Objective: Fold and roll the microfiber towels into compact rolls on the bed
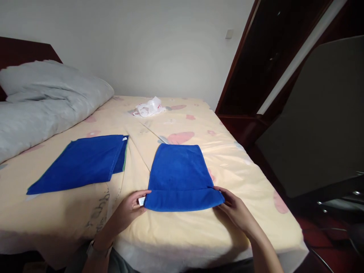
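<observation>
A blue cloth [179, 168] lies on the bed in front of me, its near edge folded up into a band. My left hand [133, 204] pinches the left end of that fold, beside a small white tag [141, 201]. At the right end, my right hand [231, 204] grips the other corner of the fold between thumb and fingers. To the left, more blue cloths [79, 163] with green edging lie flat, one partly over another, with a white tag near the upper right corner.
The bed [250, 189] has a cream sheet with a pink pattern. A crumpled white plastic bag [149, 107] rests toward the wall. A grey quilt [51, 98] is heaped at the left. Dark wooden furniture [241, 57] and a dark panel [318, 113] stand right of the bed.
</observation>
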{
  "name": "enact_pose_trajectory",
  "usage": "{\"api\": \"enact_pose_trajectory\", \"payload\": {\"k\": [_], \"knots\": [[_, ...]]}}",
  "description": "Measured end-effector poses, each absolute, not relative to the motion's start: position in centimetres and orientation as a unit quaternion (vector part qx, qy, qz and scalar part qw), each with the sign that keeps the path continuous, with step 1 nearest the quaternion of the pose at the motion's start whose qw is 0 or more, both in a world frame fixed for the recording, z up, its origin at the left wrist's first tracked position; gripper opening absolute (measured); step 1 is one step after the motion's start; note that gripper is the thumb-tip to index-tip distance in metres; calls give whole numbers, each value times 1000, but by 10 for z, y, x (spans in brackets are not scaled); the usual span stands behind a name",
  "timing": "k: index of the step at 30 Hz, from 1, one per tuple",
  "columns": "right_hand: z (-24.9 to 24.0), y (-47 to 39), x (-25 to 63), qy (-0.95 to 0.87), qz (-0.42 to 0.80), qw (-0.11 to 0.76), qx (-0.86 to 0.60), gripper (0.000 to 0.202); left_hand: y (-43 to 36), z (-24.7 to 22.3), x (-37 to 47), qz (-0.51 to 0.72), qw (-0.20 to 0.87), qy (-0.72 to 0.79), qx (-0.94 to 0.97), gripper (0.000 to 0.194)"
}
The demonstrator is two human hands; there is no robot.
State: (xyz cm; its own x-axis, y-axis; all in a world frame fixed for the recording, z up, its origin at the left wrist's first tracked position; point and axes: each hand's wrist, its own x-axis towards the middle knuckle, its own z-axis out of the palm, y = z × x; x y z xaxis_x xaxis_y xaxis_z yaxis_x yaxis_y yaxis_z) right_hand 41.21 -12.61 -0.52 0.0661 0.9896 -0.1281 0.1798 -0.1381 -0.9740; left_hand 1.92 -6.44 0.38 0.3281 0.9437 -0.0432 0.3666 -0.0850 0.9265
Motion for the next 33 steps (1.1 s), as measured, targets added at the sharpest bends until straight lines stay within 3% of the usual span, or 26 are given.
{"api": "enact_pose_trajectory", "payload": {"k": [5,7,12,21,25,28,33], "knots": [[-13,-116,407,-514,328,479,-632,37,-57,-12,30,390,361,516,672,27],[-5,-116,405,-503,334,487,-631,38,-57,-13,34,411,367,528,646,28],[9,-120,402,-482,367,448,-658,49,-62,-4,39,388,435,558,591,33],[-1,-120,409,-470,312,326,-759,47,-67,-9,40,322,305,600,666,33],[-6,-117,409,-457,296,326,-773,51,-71,-5,50,301,222,615,695,34],[-8,-116,407,-458,295,341,-766,47,-72,-6,55,328,256,585,696,36],[-13,-114,397,-466,294,336,-763,49,-66,-17,59,443,424,561,557,55]]}}
